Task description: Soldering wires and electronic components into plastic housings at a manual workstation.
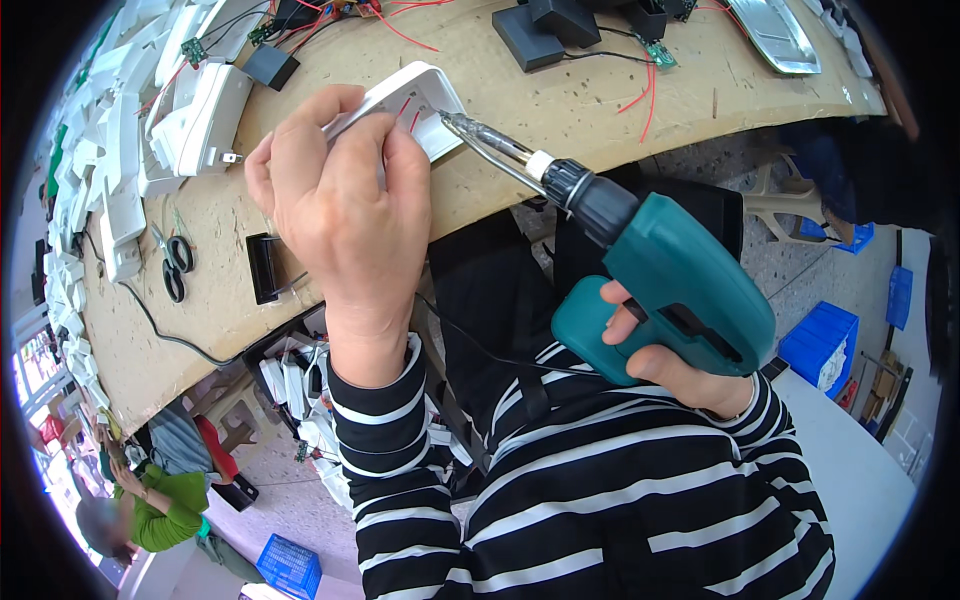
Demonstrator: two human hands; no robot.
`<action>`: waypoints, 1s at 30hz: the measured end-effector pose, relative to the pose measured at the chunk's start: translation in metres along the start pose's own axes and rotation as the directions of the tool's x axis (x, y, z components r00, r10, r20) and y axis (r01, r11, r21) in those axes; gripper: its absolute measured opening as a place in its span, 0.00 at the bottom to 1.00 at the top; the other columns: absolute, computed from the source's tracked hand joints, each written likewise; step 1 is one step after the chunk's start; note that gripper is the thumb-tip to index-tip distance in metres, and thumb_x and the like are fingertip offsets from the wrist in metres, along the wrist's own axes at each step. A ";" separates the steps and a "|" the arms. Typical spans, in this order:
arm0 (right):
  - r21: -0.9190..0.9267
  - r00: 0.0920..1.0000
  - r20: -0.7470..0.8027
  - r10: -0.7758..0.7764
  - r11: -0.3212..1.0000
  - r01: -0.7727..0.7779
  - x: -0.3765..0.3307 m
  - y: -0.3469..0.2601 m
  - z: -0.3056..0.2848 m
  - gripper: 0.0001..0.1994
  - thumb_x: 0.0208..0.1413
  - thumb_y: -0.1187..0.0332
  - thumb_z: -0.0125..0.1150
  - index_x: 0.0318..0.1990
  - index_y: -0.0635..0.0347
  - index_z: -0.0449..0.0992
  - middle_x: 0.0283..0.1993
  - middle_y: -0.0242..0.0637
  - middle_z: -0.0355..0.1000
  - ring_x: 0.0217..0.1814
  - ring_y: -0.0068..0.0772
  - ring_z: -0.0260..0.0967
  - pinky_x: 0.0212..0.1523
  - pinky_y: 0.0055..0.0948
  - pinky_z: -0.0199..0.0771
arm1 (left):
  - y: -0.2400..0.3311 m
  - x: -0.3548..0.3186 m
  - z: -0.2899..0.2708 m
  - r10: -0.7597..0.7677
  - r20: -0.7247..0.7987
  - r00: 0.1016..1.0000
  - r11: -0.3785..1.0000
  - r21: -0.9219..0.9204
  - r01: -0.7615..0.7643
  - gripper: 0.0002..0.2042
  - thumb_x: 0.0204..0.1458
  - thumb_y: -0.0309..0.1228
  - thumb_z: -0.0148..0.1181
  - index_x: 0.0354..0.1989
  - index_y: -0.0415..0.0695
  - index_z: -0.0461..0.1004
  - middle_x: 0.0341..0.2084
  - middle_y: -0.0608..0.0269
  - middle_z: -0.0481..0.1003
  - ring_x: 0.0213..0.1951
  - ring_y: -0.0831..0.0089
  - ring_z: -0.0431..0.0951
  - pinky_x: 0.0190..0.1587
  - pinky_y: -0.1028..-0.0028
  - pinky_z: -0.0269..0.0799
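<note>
1. Housing, a white plastic shell (420,100), is sitting in the left hand (345,210), whose grip is closing around its near end, fingers wrapped over the top, holding it tilted just above the tabletop (560,110) edge.
2. Teal soldering gun (680,290) is resting in the right hand (665,365); that grip is closed fully round the handle, with a finger lying at the trigger.
3. Its metal tip (470,130) is reaching into the open side of the shell, just beyond the left grip, touching or almost touching the spot where thin red wires (405,110) are showing; the exact contact point is too small to tell.
4. Judging from this, the soldering of a wire joint inside the shell is the step under way.
5. A next move would be calling for a steady left grip, the tip staying on the joint only briefly, and the hot barrel staying off the plastic wall and fingers.
6. Farther out from the left grip, scissors (175,262) and a stack of similar white shells (200,120) are lying on the tabletop; beyond the tip, black blocks (530,35) and loose red leads are lying.
</note>
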State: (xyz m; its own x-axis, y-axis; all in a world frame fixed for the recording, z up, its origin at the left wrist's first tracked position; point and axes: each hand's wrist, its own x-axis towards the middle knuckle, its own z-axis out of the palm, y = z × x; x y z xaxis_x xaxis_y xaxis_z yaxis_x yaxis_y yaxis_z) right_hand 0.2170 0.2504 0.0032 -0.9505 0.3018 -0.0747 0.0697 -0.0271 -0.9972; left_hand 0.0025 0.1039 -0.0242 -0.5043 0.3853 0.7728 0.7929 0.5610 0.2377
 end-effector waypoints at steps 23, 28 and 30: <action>-0.142 0.997 -0.022 -0.069 0.988 0.065 0.019 0.004 0.012 0.16 0.43 0.69 0.72 0.39 0.64 0.75 0.39 0.38 0.71 0.32 0.24 0.73 0.31 0.19 0.73 | 0.002 0.002 0.005 -0.073 0.030 0.997 0.995 -0.068 0.075 0.02 0.36 0.21 0.60 0.21 0.40 0.76 0.32 0.64 0.73 0.32 0.69 0.71 0.38 0.71 0.62; -0.078 0.998 -0.038 -0.057 0.995 0.054 0.023 0.002 0.014 0.16 0.43 0.69 0.73 0.38 0.65 0.75 0.39 0.38 0.71 0.32 0.24 0.73 0.31 0.19 0.73 | 0.002 0.001 0.005 -0.079 0.030 0.996 0.994 -0.079 0.082 0.02 0.36 0.21 0.60 0.21 0.40 0.76 0.32 0.64 0.73 0.32 0.69 0.71 0.39 0.71 0.62; -0.104 0.998 -0.039 -0.050 0.994 0.046 0.024 0.002 0.014 0.17 0.43 0.69 0.73 0.39 0.66 0.74 0.39 0.38 0.71 0.32 0.23 0.73 0.31 0.19 0.73 | 0.002 0.001 0.005 -0.077 0.031 0.997 0.994 -0.075 0.080 0.02 0.36 0.21 0.60 0.21 0.40 0.76 0.33 0.64 0.73 0.32 0.69 0.71 0.39 0.71 0.62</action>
State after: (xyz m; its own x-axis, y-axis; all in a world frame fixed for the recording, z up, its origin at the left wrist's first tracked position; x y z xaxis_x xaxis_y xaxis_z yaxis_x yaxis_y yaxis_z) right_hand 0.1905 0.2438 -0.0002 -0.9403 0.3394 -0.0244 0.0567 0.0858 -0.9947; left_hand 0.0017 0.1088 -0.0259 -0.5747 0.3635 0.7332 0.7736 0.5335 0.3419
